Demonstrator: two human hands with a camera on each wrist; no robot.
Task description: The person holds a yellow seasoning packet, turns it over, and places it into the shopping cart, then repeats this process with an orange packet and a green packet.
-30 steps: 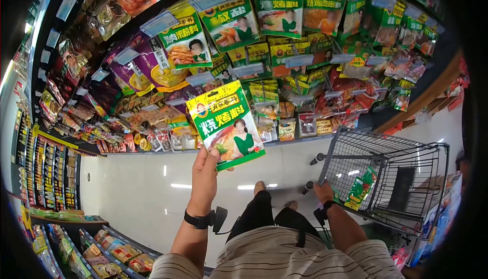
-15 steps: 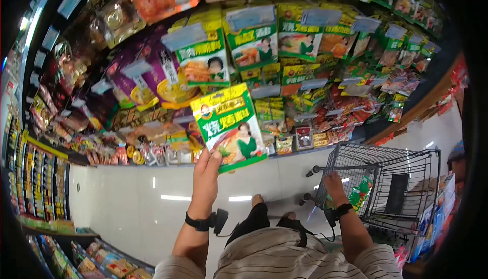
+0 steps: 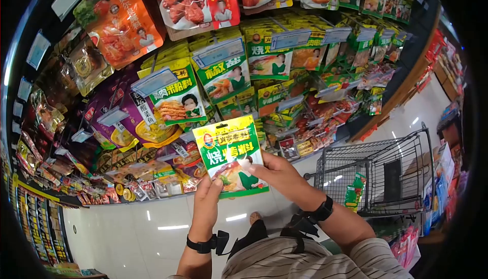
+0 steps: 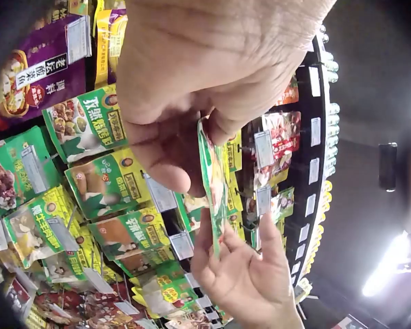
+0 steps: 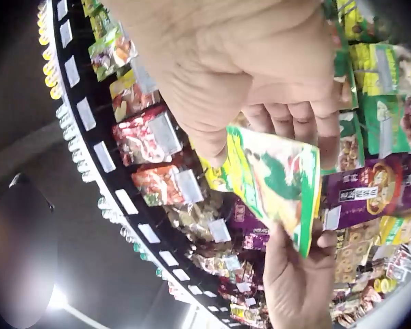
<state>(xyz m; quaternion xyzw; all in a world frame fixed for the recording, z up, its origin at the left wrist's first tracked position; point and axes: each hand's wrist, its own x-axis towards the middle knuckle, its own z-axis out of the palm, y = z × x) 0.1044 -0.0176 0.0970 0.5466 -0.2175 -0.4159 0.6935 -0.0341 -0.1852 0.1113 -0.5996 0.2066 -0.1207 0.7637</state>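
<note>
In the head view, a flat green, yellow and white seasoning packet (image 3: pixel 231 177) is held up in front of the shelf. My left hand (image 3: pixel 206 200) pinches its lower left corner, thumb on the printed front. My right hand (image 3: pixel 287 177) comes in from the right, its thumb over the front and its fingers partly hidden behind the packet. Seen edge-on in the left wrist view, the packet (image 4: pixel 214 178) has the right fingers against its back, while the right thumb (image 4: pixel 270 236) stands apart from its front. The right wrist view shows the packet (image 5: pixel 281 181) between both hands.
Hanging seasoning packets (image 3: pixel 223 78) with price tags fill the rack ahead, among them purple packets (image 3: pixel 147 126) and a large orange pouch (image 3: pixel 124 30). A shopping trolley (image 3: pixel 392 180) stands at right, holding a green packet (image 3: pixel 355 191). Pale tiled floor (image 3: pixel 127 228) lies below.
My right hand has left the trolley's side and moved left and up to the packet. My left hand keeps its pinch on the packet, which now sits lower in the head view.
</note>
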